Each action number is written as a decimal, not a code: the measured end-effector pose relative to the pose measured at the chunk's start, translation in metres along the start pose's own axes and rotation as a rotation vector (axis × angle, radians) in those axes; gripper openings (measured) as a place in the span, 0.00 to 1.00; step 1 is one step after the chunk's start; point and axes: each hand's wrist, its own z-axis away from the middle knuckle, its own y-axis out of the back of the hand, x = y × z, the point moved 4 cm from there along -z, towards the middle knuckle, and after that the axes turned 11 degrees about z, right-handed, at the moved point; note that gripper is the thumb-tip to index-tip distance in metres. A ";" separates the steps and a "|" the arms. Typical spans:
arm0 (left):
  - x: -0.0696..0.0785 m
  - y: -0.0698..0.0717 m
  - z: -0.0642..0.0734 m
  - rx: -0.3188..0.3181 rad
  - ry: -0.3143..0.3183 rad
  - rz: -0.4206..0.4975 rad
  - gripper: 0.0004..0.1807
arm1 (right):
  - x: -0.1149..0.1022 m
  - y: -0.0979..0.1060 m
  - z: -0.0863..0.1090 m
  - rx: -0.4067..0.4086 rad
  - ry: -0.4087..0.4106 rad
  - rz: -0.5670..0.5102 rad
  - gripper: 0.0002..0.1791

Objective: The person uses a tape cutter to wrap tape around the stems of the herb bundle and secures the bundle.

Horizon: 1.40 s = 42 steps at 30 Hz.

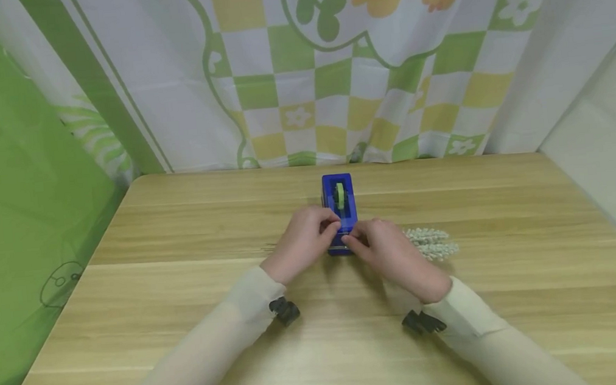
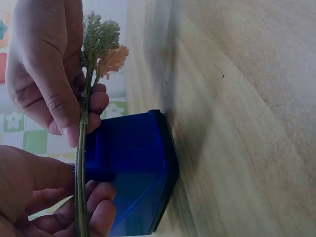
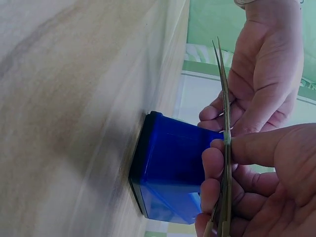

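Observation:
Both hands are at a bundle of thin stems [image 2: 82, 170] held crosswise before the near end of a blue tape dispenser [image 1: 338, 179]. My left hand [image 1: 303, 239] pinches the stems on the bare-ended side. On the flower side, my right hand [image 1: 390, 249] grips them between thumb and fingers. Pale flower heads [image 1: 432, 243] stick out past the right hand; in the left wrist view they look green, with an orange head [image 2: 113, 60] beside them. A narrow shiny band [image 3: 227, 138], seemingly tape, circles the stems between the hands. Inside the dispenser stands a greenish tape roll [image 1: 340, 196].
A wooden table [image 1: 179, 228] lies under everything. Behind its far edge hangs a checked, floral curtain [image 1: 293, 87]. Green cloth [image 1: 10, 182] covers the left side, and a pale wall or sheet [image 1: 611, 141] is on the right.

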 end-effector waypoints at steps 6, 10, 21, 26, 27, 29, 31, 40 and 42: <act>0.001 0.000 -0.001 -0.016 0.022 -0.005 0.09 | 0.002 -0.002 -0.001 -0.004 0.005 -0.039 0.21; 0.002 -0.001 -0.001 -0.025 0.044 -0.010 0.10 | 0.003 -0.002 -0.001 -0.005 0.002 -0.039 0.22; 0.000 -0.003 0.001 -0.011 0.058 0.003 0.10 | 0.003 -0.002 0.000 -0.002 0.007 -0.009 0.23; 0.000 -0.003 0.002 0.000 0.034 -0.001 0.10 | 0.003 -0.002 0.000 0.006 0.012 0.013 0.23; 0.001 -0.003 0.002 0.001 0.031 -0.001 0.10 | 0.003 -0.002 0.000 0.008 0.013 0.016 0.23; 0.001 -0.003 0.002 0.002 0.030 -0.002 0.10 | 0.003 -0.003 0.000 0.012 0.014 0.021 0.22; 0.000 -0.003 0.002 0.003 0.033 -0.004 0.10 | 0.003 -0.003 0.000 0.019 0.019 0.027 0.22; 0.000 -0.004 0.003 0.002 0.040 0.000 0.10 | 0.003 -0.004 0.000 0.037 0.034 0.045 0.21; 0.000 -0.004 0.003 0.000 0.047 0.004 0.10 | 0.003 -0.004 0.000 0.041 0.039 0.050 0.21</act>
